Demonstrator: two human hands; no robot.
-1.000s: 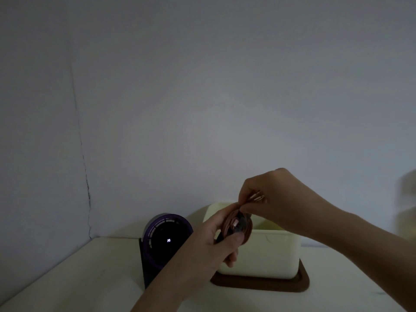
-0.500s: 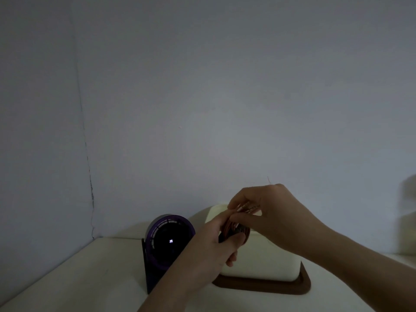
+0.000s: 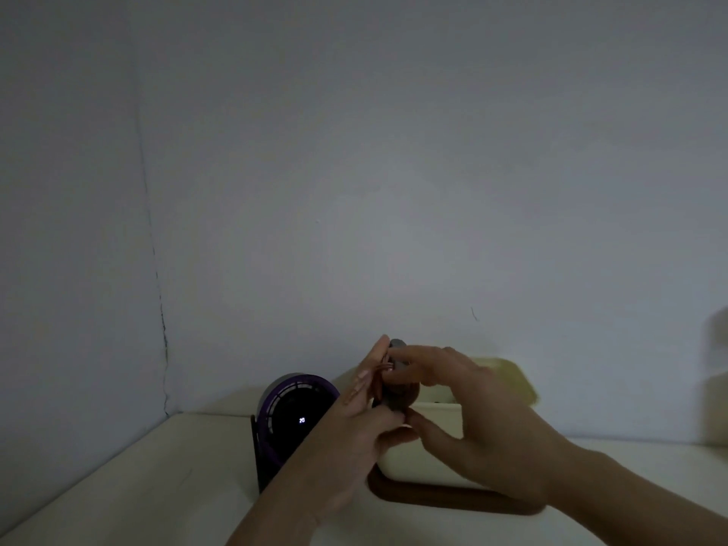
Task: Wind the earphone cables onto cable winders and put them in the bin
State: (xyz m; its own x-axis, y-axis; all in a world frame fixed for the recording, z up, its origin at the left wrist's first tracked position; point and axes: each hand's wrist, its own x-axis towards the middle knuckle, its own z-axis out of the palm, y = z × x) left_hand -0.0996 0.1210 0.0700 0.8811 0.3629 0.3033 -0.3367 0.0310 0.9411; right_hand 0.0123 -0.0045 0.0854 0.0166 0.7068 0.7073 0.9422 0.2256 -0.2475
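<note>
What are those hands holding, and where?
A cable winder: the left hand grips its left side, the right hand pinches its top and bottom edges.

— What stands at lower centre-left?
— A round, purple-rimmed fan (image 3: 293, 415) on the pale bench (image 3: 157, 486), with a small lit number on its dark face.
— Behind it?
— A bare grey wall (image 3: 394, 151), with a thin crack (image 3: 157, 289) down its left side.
— Right of the fan?
— A dark brown tray (image 3: 453, 502).

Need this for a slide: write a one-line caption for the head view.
The left hand and right hand grip a cable winder with earphone cable near a cream bin and purple fan.
</note>
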